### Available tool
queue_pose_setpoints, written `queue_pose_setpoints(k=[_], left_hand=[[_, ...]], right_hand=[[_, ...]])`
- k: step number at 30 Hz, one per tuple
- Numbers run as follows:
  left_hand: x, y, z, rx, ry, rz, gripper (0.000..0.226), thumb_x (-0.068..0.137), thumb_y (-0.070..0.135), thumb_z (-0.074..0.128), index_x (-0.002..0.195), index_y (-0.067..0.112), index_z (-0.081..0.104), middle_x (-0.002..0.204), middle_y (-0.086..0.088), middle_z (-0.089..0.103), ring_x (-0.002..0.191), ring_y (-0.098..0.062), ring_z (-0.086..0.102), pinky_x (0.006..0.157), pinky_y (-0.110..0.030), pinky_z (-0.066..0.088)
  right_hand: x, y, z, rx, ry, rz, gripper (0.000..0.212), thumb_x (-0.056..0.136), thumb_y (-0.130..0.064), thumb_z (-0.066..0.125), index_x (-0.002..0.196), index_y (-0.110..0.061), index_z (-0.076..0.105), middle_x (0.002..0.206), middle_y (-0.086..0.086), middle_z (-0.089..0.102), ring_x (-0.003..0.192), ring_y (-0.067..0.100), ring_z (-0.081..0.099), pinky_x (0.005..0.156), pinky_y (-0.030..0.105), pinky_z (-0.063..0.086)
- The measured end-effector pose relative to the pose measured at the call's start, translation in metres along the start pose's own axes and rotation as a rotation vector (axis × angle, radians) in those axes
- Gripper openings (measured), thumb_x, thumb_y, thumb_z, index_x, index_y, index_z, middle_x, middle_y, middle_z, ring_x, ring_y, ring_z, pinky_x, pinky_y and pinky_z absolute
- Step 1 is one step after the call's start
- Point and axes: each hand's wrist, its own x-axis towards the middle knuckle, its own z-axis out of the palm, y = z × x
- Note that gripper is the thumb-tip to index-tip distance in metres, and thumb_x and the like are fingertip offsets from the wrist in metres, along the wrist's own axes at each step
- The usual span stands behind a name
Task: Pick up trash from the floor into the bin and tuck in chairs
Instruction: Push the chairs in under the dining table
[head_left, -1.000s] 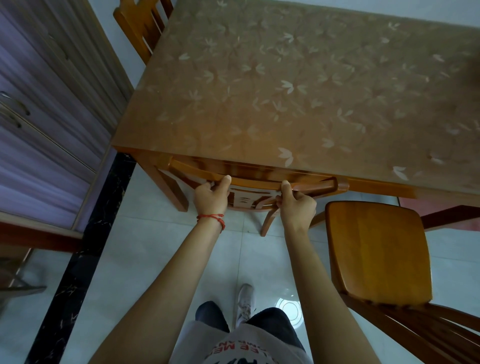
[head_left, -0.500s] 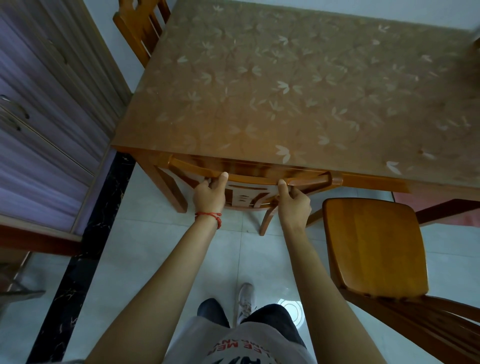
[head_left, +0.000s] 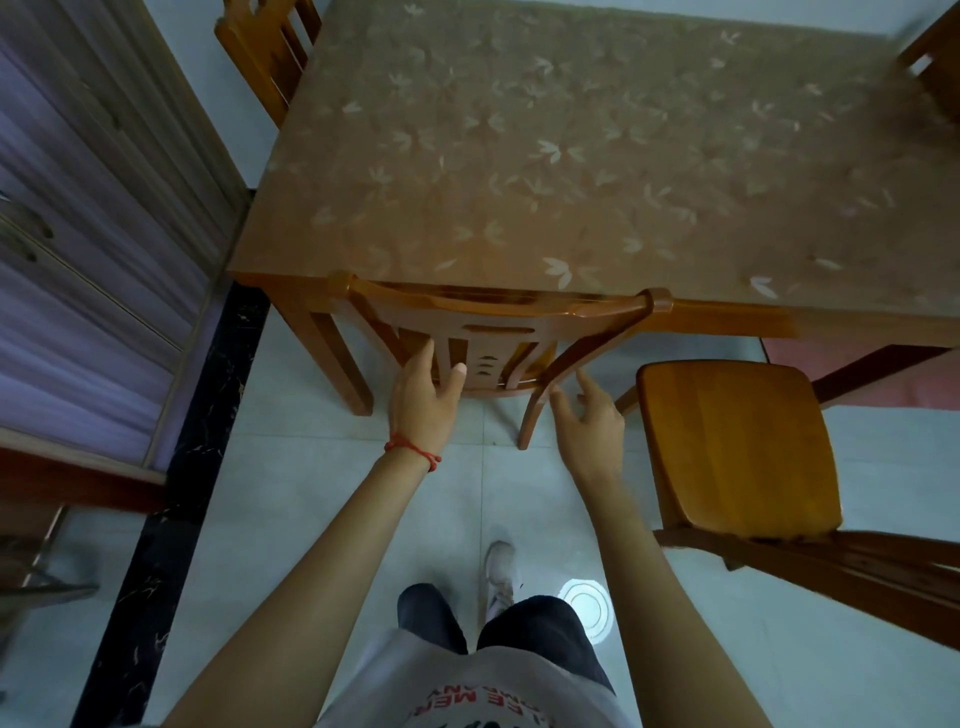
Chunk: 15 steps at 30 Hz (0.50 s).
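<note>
Where the pale tiled floor (head_left: 322, 509) fills the lower part of the view, a wooden desk (head_left: 571, 156) with a leaf-patterned brown top takes up the upper part and serves as the landmark. Left of the desk stands a cabinet (head_left: 93, 234) with purple-grey panelled fronts, and a black marbled floor strip (head_left: 171, 519) runs along its foot. At the desk's near edge, a tucked chair (head_left: 493, 322) has its seat under the top, with its curved top rail just against that edge and its back slats and rear legs showing below. To the right of this chair, out from the desk's near edge, a second chair (head_left: 737, 447) stands pulled out, its bare wooden seat fully in the open and apart from the desk. Another chair back (head_left: 265, 47) shows at the desk's far left corner, and a blurred one at the far right corner. Below the desk's near edge, the left hand (head_left: 423, 405), with a red cord (head_left: 413, 449) at the wrist, has its fingers spread and loose in front of the tucked chair's slats, gripping nothing; whether the fingertips touch the wood cannot be told. Beside it, the right hand (head_left: 587, 421) is likewise spread open and empty, close to the chair's rear right leg. Nearer the person, a white shoe (head_left: 500, 577) and a small round white floor reflection (head_left: 584, 605) lie on the tiles.
</note>
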Motion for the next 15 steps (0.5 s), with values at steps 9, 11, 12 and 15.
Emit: queue_pose_setpoints(k=[9,11,12,15], left_hand=[[-0.053,-0.005,0.001,0.419,-0.194,0.323,0.063,0.09,0.041,0.045,0.14,0.009,0.026,0.15,-0.014,0.028,0.14,-0.029,0.02,0.112,-0.043,0.019],[-0.064,0.003,0.005,0.456,-0.212,0.39,0.064,0.089,0.042,0.045,0.141,0.01,0.026,0.149,-0.013,0.029,0.139,-0.03,0.021,0.111,-0.044,0.019],[-0.07,0.007,0.007,0.466,-0.222,0.419,0.064,0.089,0.043,0.045,0.141,0.01,0.026,0.149,-0.013,0.03,0.139,-0.03,0.021,0.111,-0.045,0.018],[-0.089,0.021,0.018,0.489,-0.262,0.51,0.064,0.089,0.044,0.045,0.14,0.01,0.026,0.149,-0.013,0.031,0.139,-0.029,0.021,0.112,-0.045,0.018]], right_hand=[[-0.07,0.037,-0.037,-0.392,0.059,-0.096,0.059,0.089,-0.046,0.043,0.137,-0.013,0.036,0.145,0.01,0.039,0.133,0.028,0.035,0.109,0.046,0.032],[-0.083,0.042,-0.053,-0.419,0.106,-0.105,0.057,0.09,-0.044,0.046,0.137,-0.012,0.038,0.145,0.01,0.039,0.133,0.028,0.035,0.108,0.045,0.029],[-0.089,0.045,-0.062,-0.429,0.119,-0.103,0.057,0.09,-0.043,0.047,0.137,-0.013,0.037,0.145,0.01,0.038,0.134,0.028,0.034,0.109,0.044,0.028],[-0.104,0.055,-0.089,-0.453,0.147,-0.067,0.059,0.09,-0.045,0.045,0.14,-0.016,0.032,0.149,0.007,0.033,0.137,0.027,0.029,0.111,0.042,0.023]])
